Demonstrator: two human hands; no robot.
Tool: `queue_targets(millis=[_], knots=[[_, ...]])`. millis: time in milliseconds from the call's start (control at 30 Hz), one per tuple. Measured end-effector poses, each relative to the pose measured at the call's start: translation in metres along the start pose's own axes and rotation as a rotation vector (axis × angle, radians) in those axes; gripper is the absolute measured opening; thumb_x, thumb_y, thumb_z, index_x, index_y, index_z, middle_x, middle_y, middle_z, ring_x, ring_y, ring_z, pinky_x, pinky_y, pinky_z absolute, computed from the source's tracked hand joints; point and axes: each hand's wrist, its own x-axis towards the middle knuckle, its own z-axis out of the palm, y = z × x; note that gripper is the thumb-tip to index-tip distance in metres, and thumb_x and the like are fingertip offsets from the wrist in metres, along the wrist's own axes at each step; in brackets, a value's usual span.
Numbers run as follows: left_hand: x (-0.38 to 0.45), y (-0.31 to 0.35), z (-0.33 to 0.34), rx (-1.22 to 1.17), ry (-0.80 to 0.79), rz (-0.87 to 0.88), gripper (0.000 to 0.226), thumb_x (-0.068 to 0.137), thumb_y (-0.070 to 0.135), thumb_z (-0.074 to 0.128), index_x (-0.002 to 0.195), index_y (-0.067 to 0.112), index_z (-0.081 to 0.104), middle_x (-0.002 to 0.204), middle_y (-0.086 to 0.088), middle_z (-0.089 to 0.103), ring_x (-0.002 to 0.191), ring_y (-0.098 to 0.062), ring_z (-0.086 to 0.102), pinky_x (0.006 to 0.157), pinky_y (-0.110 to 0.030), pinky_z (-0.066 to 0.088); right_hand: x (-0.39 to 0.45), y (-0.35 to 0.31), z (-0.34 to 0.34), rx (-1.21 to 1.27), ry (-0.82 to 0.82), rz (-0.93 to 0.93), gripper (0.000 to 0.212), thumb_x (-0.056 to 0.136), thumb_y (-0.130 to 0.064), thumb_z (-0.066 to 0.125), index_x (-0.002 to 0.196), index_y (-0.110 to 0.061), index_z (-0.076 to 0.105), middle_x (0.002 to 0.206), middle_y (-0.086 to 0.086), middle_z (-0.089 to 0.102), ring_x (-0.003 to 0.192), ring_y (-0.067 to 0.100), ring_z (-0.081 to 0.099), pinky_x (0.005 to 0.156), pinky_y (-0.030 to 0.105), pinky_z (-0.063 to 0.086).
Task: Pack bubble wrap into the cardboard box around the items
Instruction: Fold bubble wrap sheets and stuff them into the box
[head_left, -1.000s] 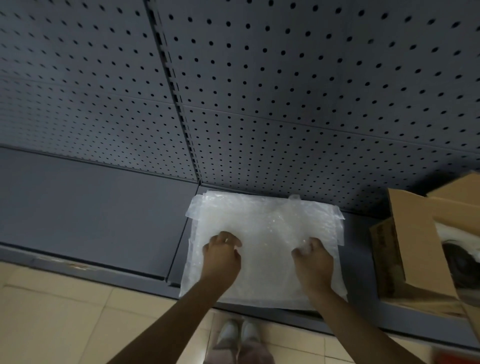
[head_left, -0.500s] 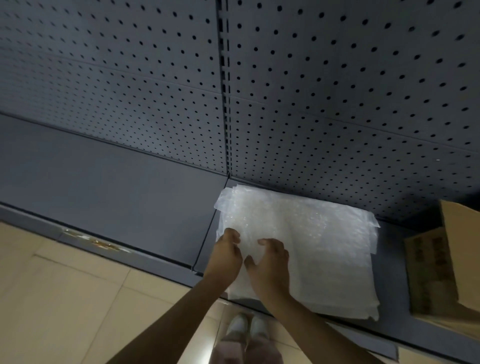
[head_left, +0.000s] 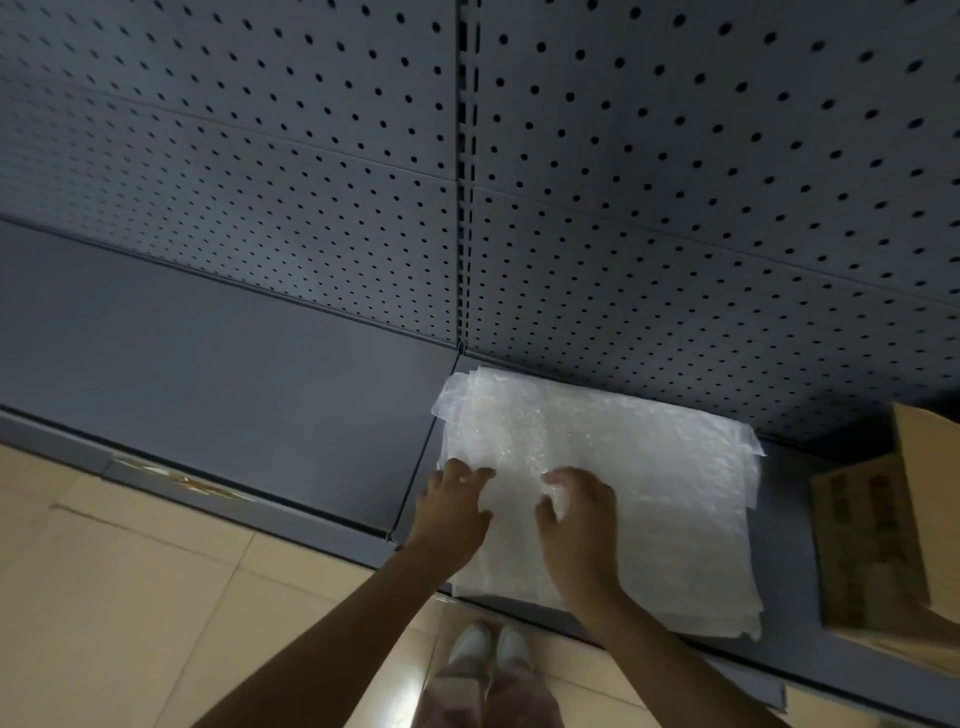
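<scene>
A stack of clear bubble wrap (head_left: 665, 483) sheets lies flat on the dark grey shelf (head_left: 234, 374). My left hand (head_left: 453, 512) rests on the stack's left edge with fingers spread and lightly bent. My right hand (head_left: 579, 517) is beside it, its thumb and fingers pinching up a small fold of the top sheet. The cardboard box (head_left: 883, 530) stands at the right edge of the view; only its left side and a raised flap show, and its contents are hidden.
A grey pegboard wall (head_left: 675, 208) rises behind the shelf. The shelf's front lip (head_left: 249, 499) borders a beige tiled floor (head_left: 130, 613). My shoes (head_left: 491, 644) show below the shelf edge.
The view has swung left, pushing the box to the frame's right edge. My right hand moved left toward my left hand and now pinches the top sheet.
</scene>
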Motion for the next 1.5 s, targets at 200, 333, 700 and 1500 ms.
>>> queue_targets(millis=[200,333,700,1500], knots=[[-0.002,0.009,0.0,-0.238,0.128,-0.117,0.051,0.088,0.015,0.062,0.134,0.025,0.044,0.142,-0.007,0.023,0.135,-0.028,0.022,0.111,-0.032,0.029,0.013,0.016,-0.003,0.236,-0.184,0.464,0.077,0.073,-0.044,0.076,0.135,-0.012,0.043,0.125,0.007,0.055,0.114,0.029,0.057,0.09,0.035,0.049],[0.0,0.01,-0.008,-0.39,0.135,-0.166,0.058,0.085,0.007,0.065,0.135,0.023,0.04,0.139,-0.008,0.025,0.13,-0.028,0.031,0.103,-0.026,0.034,0.018,0.008,-0.006,0.375,-0.277,0.551,0.063,0.067,-0.037,0.082,0.119,-0.011,0.058,0.109,0.004,0.066,0.093,0.021,0.064,0.073,0.029,0.052],[-0.005,0.024,-0.044,-0.603,0.166,-0.113,0.06,0.086,0.027,0.068,0.137,0.02,0.038,0.138,-0.007,0.035,0.125,-0.022,0.044,0.103,-0.039,0.044,0.027,-0.007,-0.056,0.908,-0.588,0.608,0.026,0.079,-0.011,0.064,0.105,-0.008,0.067,0.097,0.015,0.07,0.093,0.032,0.065,0.083,0.041,0.053],[-0.013,0.122,-0.101,-1.03,-0.497,0.079,0.053,0.084,0.056,0.057,0.128,0.029,0.053,0.124,0.005,0.063,0.113,-0.017,0.061,0.102,-0.037,0.045,0.01,0.003,-0.154,1.414,-0.465,0.473,0.038,0.079,-0.006,0.046,0.11,0.0,0.067,0.105,0.022,0.068,0.093,0.034,0.068,0.08,0.044,0.054]])
